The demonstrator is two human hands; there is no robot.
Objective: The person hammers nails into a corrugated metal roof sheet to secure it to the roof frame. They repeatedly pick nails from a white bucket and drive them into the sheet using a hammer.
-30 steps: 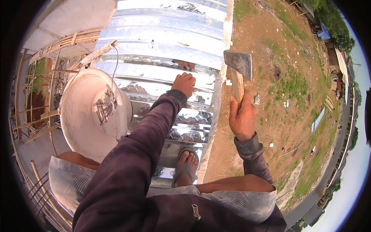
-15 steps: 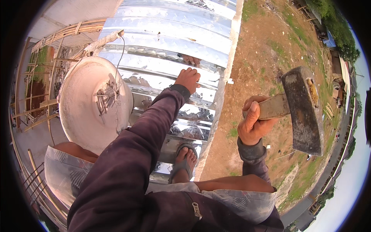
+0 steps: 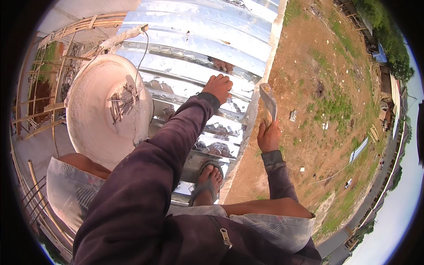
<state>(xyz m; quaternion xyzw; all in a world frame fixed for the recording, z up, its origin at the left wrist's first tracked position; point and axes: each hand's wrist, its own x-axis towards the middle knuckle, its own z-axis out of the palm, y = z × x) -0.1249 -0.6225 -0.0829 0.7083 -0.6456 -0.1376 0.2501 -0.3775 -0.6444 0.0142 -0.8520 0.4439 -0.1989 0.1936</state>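
Observation:
My right hand [image 3: 269,138] grips the short handle of a hammer [image 3: 269,100], its heavy metal head held up over the edge of the shiny corrugated metal decking [image 3: 198,44]. Near that edge, my left hand [image 3: 217,87] rests on a raised rib with its fingers curled. Whatever lies under those fingertips is hidden. A pale, dirty bucket [image 3: 84,115] tilts beside my left forearm. Inside it lies a loose heap of nails [image 3: 123,104].
A pale concrete edge [image 3: 270,57] borders the decking, with brown ground [image 3: 304,145] far below on the right. Bamboo poles [image 3: 84,27] and scaffolding stand at left. My sandalled foot [image 3: 207,183] is on the decking. A bent wire [image 3: 144,55] rises by the bucket.
The hammer has swung left and turned, bringing its head from far over the ground to the decking's edge. My left hand stays at about the same spot.

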